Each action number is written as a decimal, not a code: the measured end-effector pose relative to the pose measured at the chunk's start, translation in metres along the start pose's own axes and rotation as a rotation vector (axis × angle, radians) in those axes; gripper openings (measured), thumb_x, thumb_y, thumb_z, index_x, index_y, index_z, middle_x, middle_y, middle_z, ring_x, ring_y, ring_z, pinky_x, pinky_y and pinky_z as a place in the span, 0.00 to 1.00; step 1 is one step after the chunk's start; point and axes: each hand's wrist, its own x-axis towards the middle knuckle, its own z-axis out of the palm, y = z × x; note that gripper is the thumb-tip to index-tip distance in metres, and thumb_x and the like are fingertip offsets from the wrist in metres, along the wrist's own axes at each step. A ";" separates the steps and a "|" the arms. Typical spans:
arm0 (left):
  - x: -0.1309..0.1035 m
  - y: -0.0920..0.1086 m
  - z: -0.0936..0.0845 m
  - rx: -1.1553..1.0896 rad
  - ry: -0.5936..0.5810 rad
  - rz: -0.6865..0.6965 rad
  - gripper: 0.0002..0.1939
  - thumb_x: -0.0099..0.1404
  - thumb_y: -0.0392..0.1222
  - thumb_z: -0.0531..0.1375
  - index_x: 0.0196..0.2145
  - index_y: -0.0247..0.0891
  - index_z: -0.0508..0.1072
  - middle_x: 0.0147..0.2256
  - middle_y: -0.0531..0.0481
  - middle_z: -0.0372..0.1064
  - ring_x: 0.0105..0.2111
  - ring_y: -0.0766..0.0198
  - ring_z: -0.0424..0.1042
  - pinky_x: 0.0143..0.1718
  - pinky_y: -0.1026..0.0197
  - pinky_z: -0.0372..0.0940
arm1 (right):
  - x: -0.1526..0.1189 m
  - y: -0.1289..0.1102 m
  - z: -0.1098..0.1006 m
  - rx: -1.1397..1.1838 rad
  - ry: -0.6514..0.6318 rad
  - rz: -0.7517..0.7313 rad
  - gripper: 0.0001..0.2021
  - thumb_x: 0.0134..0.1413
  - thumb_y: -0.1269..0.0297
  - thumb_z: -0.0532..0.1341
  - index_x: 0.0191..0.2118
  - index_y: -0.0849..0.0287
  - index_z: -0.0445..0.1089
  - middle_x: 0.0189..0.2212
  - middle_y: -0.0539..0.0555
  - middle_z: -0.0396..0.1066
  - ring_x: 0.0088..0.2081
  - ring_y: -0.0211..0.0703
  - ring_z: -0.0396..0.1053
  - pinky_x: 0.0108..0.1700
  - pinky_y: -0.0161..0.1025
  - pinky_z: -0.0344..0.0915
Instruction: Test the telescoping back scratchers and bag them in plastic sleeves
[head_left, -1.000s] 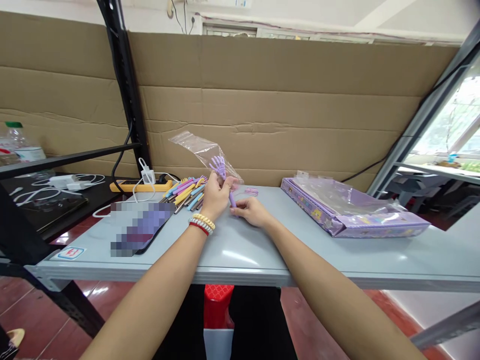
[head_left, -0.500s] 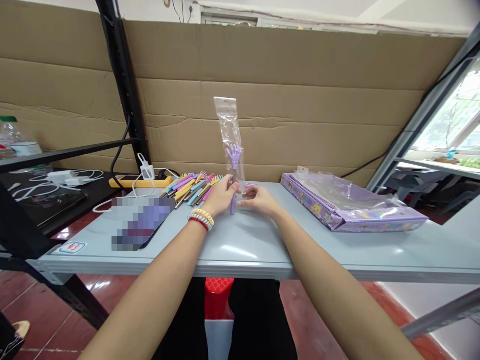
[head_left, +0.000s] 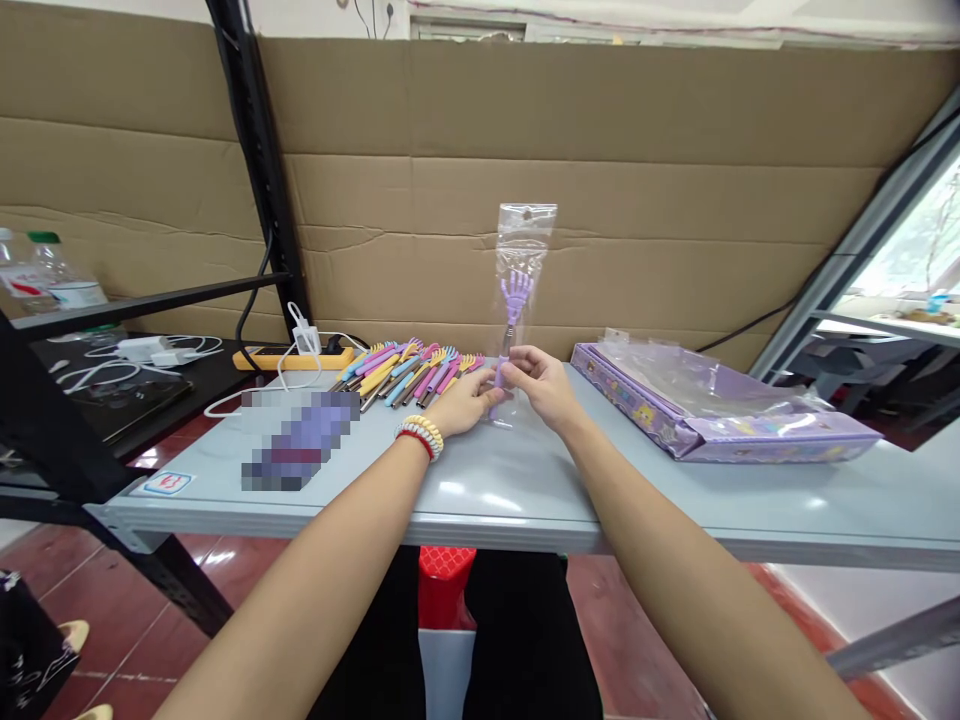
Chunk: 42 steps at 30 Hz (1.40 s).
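Near the far middle of the grey table (head_left: 525, 490), both hands met around a purple hand-shaped back scratcher (head_left: 511, 320) that stood upright inside a narrow clear plastic sleeve (head_left: 523, 235). The right hand (head_left: 546, 385) had its fingers closed in a pinch on the lower shaft through the film, while the left hand (head_left: 466, 402), with beaded bracelets (head_left: 421, 438) at the wrist, curled loosely against the bottom of the sleeve and the handle end; how firmly it gripped could not be told.

The scratcher looked light and stiff, a thin shaft with a small plastic claw at the top, so it would probably stay straight when held low down. The claw's thin fingers seemed the part most likely to snap, and the glossy film looked slippery and limp above the claw. The shaft just above the handle appeared the surest place to hold.

Just left of the hands lay a fan of pastel-handled back scratchers (head_left: 405, 370), unbagged. To the right sat a purple printed box (head_left: 720, 440) covered with crumpled clear bags. A yellow power strip (head_left: 296, 358) with chargers lay farther left.
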 end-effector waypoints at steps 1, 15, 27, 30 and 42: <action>0.000 0.000 0.000 -0.004 -0.003 -0.005 0.14 0.64 0.43 0.55 0.45 0.34 0.66 0.34 0.45 0.73 0.41 0.59 0.72 0.45 0.56 0.64 | 0.000 0.000 0.000 -0.020 0.008 0.005 0.25 0.36 0.44 0.68 0.35 0.58 0.67 0.28 0.53 0.72 0.31 0.42 0.70 0.35 0.41 0.68; -0.008 -0.003 -0.007 0.452 0.020 -0.112 0.11 0.51 0.47 0.64 0.31 0.38 0.75 0.34 0.46 0.75 0.37 0.53 0.72 0.41 0.55 0.65 | -0.003 -0.010 -0.012 -0.210 -0.315 0.217 0.20 0.33 0.52 0.70 0.28 0.62 0.67 0.22 0.50 0.67 0.24 0.35 0.62 0.26 0.35 0.58; -0.004 0.016 -0.005 0.081 0.208 0.011 0.14 0.53 0.40 0.63 0.38 0.33 0.74 0.39 0.44 0.73 0.40 0.60 0.70 0.46 0.55 0.64 | -0.006 -0.001 -0.006 -0.179 -0.401 0.167 0.11 0.39 0.61 0.64 0.30 0.64 0.70 0.24 0.49 0.67 0.26 0.35 0.61 0.29 0.34 0.56; -0.002 0.014 -0.005 0.092 0.218 0.024 0.08 0.54 0.40 0.62 0.32 0.34 0.75 0.33 0.47 0.74 0.35 0.62 0.70 0.42 0.57 0.64 | -0.005 0.004 -0.007 -0.219 -0.427 0.207 0.11 0.39 0.61 0.64 0.28 0.63 0.69 0.22 0.48 0.65 0.24 0.33 0.58 0.27 0.33 0.54; -0.002 0.011 -0.005 0.151 0.171 -0.026 0.10 0.54 0.45 0.62 0.27 0.35 0.72 0.26 0.51 0.70 0.28 0.65 0.68 0.30 0.63 0.65 | -0.004 0.003 -0.009 -0.350 -0.499 0.325 0.14 0.34 0.58 0.68 0.24 0.62 0.67 0.18 0.44 0.60 0.22 0.31 0.54 0.25 0.33 0.50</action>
